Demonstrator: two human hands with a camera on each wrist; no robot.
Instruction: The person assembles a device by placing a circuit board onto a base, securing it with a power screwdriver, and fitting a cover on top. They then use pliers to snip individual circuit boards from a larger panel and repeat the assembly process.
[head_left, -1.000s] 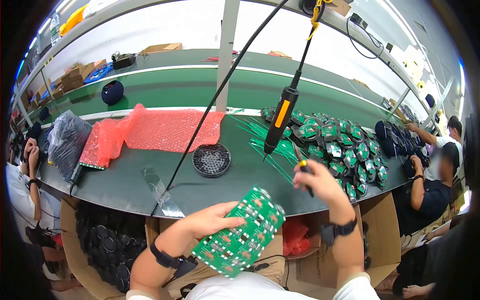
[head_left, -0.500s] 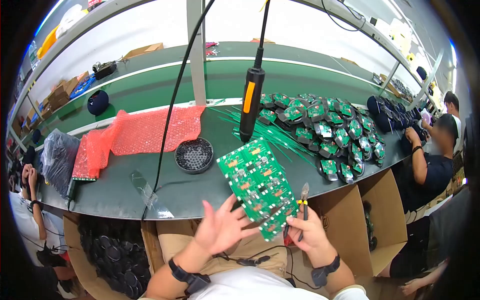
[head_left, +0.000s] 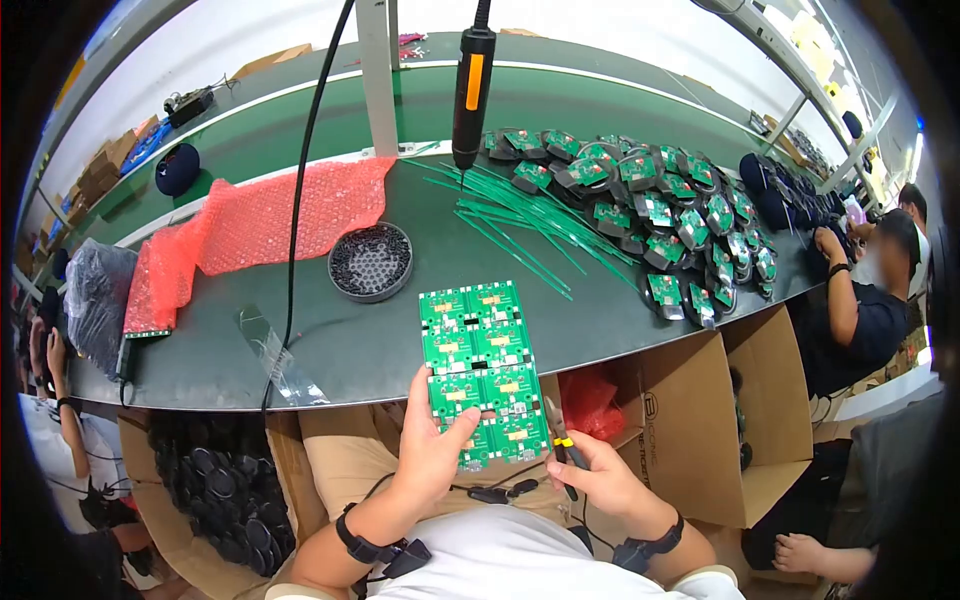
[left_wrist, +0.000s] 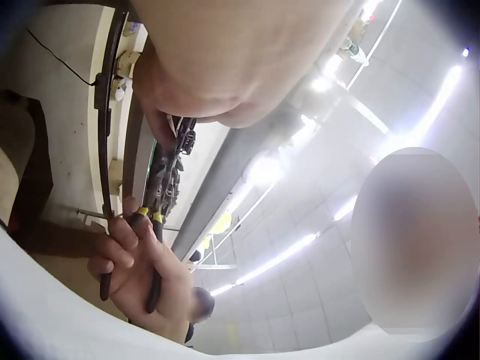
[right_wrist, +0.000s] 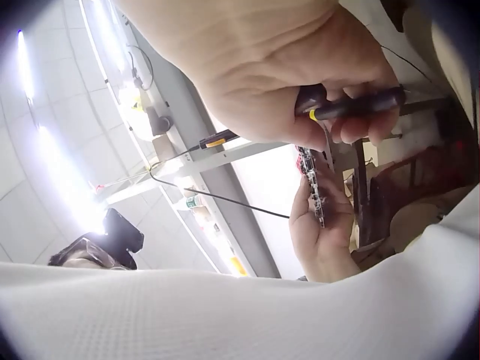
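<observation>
My left hand [head_left: 428,455] holds a green circuit board panel [head_left: 480,350] by its lower left edge, thumb across its face. The panel is a grid of several small boards, faced up toward the head camera in front of the table edge. My right hand [head_left: 612,482] grips pliers [head_left: 563,442] with black handles and yellow bands, their metal tips pointing up beside the panel's lower right edge. In the left wrist view the pliers' handles [left_wrist: 156,289] lie in the right hand's fingers. The right wrist view shows the panel [right_wrist: 311,184] edge-on.
Green strips [head_left: 530,230] lie beside a pile of round black parts with small green boards [head_left: 665,290]. A round black dish [head_left: 370,262], red bubble wrap [head_left: 290,220] and a hanging electric screwdriver [head_left: 473,95] are around. Cardboard boxes [head_left: 690,430] stand below the table edge. People sit at right.
The left hand let go of the panel, which passed briefly to the right hand with the pliers, then took hold again. The panel has turned to stand more upright in view, its pattern differently oriented.
</observation>
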